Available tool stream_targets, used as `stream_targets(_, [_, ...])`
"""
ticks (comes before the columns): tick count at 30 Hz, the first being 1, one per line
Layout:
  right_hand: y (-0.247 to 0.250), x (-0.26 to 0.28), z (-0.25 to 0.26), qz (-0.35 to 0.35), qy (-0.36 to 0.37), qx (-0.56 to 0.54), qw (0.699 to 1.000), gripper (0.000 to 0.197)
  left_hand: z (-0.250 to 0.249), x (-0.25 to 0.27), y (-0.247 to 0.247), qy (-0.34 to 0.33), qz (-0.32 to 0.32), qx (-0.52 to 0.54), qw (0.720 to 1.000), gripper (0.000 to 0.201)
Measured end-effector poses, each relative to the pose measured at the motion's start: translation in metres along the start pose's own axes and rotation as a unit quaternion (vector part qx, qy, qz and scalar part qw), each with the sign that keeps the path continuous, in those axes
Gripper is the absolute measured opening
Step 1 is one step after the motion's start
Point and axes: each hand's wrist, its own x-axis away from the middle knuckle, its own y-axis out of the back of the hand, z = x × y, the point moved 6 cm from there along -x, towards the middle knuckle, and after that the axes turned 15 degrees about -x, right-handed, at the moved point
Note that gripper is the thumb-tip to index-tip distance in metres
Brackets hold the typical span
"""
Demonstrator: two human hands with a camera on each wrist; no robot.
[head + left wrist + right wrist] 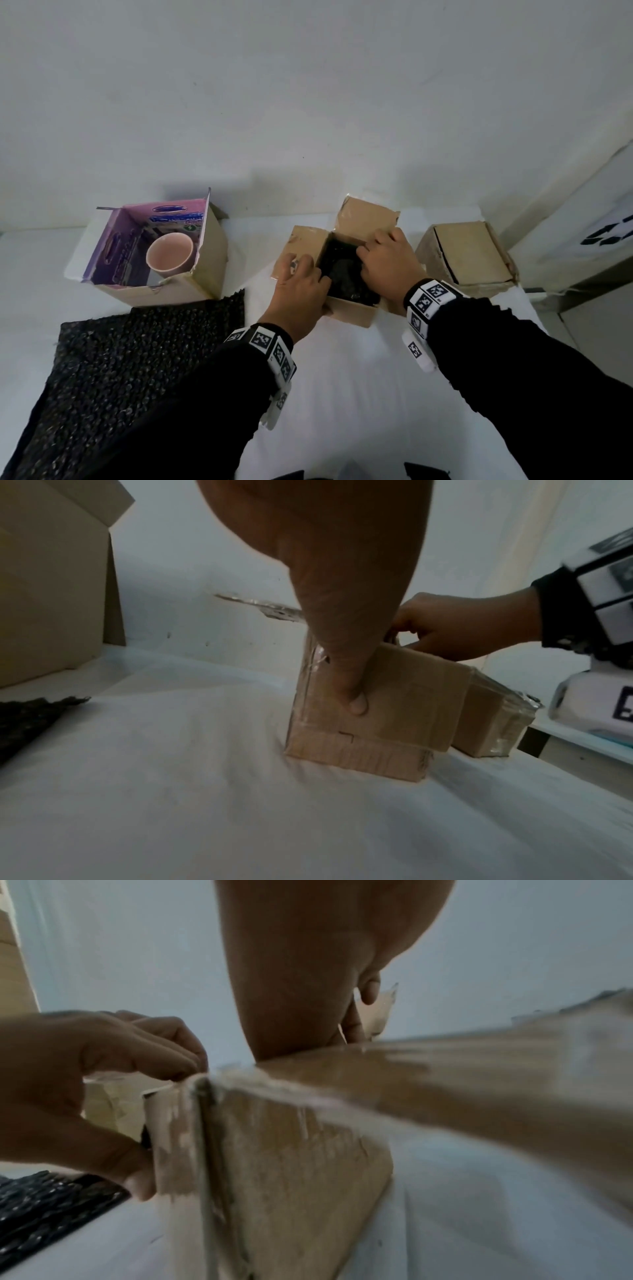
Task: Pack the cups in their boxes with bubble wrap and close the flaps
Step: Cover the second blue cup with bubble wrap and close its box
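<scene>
A white cloth-covered surface (pixel 359 394) runs up to a plain pale wall (pixel 308 85), and at the far right a lower ledge and a white sheet with black arrow shapes (pixel 609 233) show past the table's edge. On the left stands a larger open carton (pixel 205 260) with purple printed lining, and a pink cup (pixel 170 255) lies tilted inside it, mouth toward the camera. In front of that carton a sheet of black bubble wrap (pixel 137 359) lies flat on the cloth, partly covered by the person's dark left sleeve. In the middle sits a small brown box (pixel 349 311) with its flaps spread open; dark bubble wrap fills its inside (pixel 342 270), and whether a cup sits within that wrap cannot be told. The left hand (pixel 301 291) grips the box's near left corner, thumb pressed flat against the outer wall in the left wrist view (pixel 356 696), fingers curled over the rim toward the wrap. The right hand (pixel 387 263) reaches over the right rim with bent fingers down on the dark wrap; how firmly it holds the wrap cannot be told. Just to the right, near but apart, stands a second small brown box (pixel 469 257) with its flaps closed, tape glinting along its edges. Both wrists wear white bands with black square markers.
</scene>
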Motion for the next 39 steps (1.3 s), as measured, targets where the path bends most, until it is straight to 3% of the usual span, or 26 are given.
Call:
stream_targets(6, [-0.018, 0.018, 0.003, 0.066, -0.052, 0.012, 0.996, 0.046, 0.002, 0.001, 0.009, 0.001, -0.047, 0.024, 0.999, 0.05])
stream_targets(10, [-0.006, 0.017, 0.003, 0.04, -0.024, 0.011, 0.999, 0.03, -0.002, 0.007, 0.009, -0.004, -0.07, 0.058, 0.996, 0.06])
stream_targets(14, [0.003, 0.027, 0.005, 0.019, -0.03, 0.038, 0.999, 0.046, -0.001, 0.009, 0.011, -0.023, -0.092, 0.053, 0.994, 0.038])
stream_targets(18, [0.0, 0.034, 0.009, 0.065, -0.059, 0.029, 0.996, 0.072, 0.0, 0.007, 0.009, -0.02, -0.076, 0.05, 0.996, 0.034])
stream_targets(21, [0.001, 0.039, 0.006, 0.101, -0.06, 0.023, 0.993, 0.066, -0.003, 0.007, 0.009, -0.037, -0.092, 0.068, 0.993, 0.036])
stream_targets(25, [0.004, 0.056, 0.009, 0.007, -0.04, -0.02, 0.999, 0.053, -0.012, 0.011, 0.007, -0.09, -0.106, 0.1, 0.985, 0.045])
stream_targets(28, [0.001, 0.075, 0.014, -0.059, -0.021, -0.08, 0.995, 0.058, -0.015, 0.013, 0.004, -0.106, -0.113, 0.088, 0.984, 0.035])
stream_targets(32, [-0.013, 0.092, 0.018, -0.036, -0.032, -0.072, 0.996, 0.058, -0.023, 0.006, 0.006, -0.064, -0.082, 0.066, 0.992, 0.017])
stream_targets(35, [-0.016, 0.091, 0.02, -0.015, -0.052, -0.099, 0.994, 0.058, -0.023, 0.003, 0.008, -0.055, -0.051, 0.073, 0.994, 0.025])
stream_targets(37, [-0.008, 0.093, 0.017, -0.059, -0.082, -0.187, 0.977, 0.056, -0.014, 0.008, 0.008, -0.033, -0.056, 0.11, 0.992, 0.039])
stream_targets(39, [0.004, 0.101, 0.008, -0.141, -0.15, -0.27, 0.941, 0.041, 0.004, 0.016, 0.006, 0.047, -0.076, 0.168, 0.982, 0.051])
